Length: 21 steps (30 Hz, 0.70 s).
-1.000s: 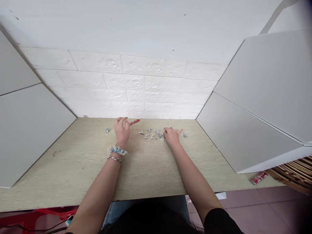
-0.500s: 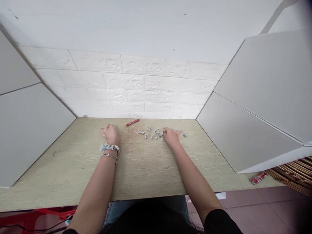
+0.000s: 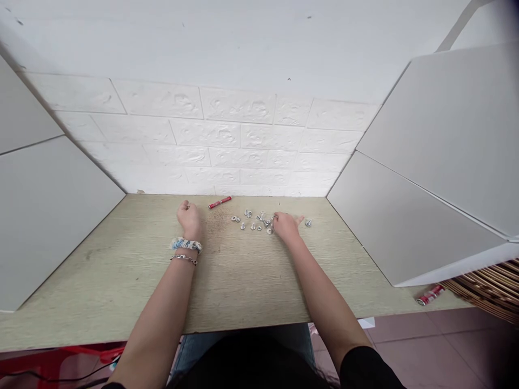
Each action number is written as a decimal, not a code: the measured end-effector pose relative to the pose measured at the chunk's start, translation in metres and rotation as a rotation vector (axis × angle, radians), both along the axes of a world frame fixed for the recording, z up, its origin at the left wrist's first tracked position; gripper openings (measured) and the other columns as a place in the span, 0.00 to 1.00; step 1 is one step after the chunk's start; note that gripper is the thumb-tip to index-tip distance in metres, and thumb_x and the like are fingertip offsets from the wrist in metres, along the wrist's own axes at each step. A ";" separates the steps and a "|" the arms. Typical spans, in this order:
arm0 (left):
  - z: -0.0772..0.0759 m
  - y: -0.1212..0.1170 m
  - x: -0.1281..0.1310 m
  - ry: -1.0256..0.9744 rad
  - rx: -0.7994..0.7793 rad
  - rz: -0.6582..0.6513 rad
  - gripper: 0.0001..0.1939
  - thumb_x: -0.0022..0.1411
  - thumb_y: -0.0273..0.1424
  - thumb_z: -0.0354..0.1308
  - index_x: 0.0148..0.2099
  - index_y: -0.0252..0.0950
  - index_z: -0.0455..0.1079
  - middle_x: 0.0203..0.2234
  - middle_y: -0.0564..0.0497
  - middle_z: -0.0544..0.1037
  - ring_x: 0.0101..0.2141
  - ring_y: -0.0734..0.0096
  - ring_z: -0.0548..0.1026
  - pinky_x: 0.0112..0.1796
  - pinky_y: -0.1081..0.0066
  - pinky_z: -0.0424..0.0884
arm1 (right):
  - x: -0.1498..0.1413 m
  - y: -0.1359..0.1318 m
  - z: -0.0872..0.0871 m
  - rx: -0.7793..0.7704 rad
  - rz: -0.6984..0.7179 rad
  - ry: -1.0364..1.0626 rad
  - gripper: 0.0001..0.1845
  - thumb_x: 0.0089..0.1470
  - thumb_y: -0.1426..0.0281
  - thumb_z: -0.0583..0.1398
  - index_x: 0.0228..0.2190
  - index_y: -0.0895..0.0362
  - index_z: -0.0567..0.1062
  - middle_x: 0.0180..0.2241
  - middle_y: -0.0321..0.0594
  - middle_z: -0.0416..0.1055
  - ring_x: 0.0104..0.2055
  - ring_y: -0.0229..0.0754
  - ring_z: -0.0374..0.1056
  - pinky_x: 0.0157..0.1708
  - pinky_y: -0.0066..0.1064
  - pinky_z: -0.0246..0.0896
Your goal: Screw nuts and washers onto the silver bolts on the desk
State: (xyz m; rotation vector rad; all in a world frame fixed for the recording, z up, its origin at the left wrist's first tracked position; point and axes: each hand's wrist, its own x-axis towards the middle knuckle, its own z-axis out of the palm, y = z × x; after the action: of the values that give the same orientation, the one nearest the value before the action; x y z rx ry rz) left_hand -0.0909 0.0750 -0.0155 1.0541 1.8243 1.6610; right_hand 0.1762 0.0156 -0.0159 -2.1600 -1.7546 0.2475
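Observation:
My left hand is curled closed over the table, left of the scattered hardware; whatever its fingers may hold is hidden. At the right edge of the pile, my right hand has its thumb and index finger pinched close to a small metal piece that I cannot make out, with the little finger sticking out. Several bolts, nuts and flat washers lie loose to the left of this hand. One more bolt sits apart on its right side.
Behind the hardware, a red battery-like stick lies near the white brick-pattern wall. Grey panels flank the wooden table. A red can-like cylinder rests by a woven basket at the right front edge.
My left hand has shifted slightly to the right and its fingers have curled in more. The right hand stays at the pile almost unmoved.

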 end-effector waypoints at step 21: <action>0.000 -0.065 0.089 0.969 0.451 -0.708 0.12 0.61 0.25 0.47 0.47 0.35 0.61 0.35 0.47 0.73 0.37 0.69 0.70 0.38 0.68 0.69 | -0.042 -0.028 0.022 0.374 0.478 0.218 0.12 0.56 0.67 0.46 0.26 0.55 0.64 0.27 0.38 0.66 0.31 0.39 0.60 0.31 0.29 0.49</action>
State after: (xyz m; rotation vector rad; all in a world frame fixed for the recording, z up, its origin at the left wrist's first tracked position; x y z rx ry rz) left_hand -0.0015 0.0101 -0.0156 2.6543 1.1934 1.1751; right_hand 0.1342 -0.0120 0.0059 -1.3879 -1.9769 0.2366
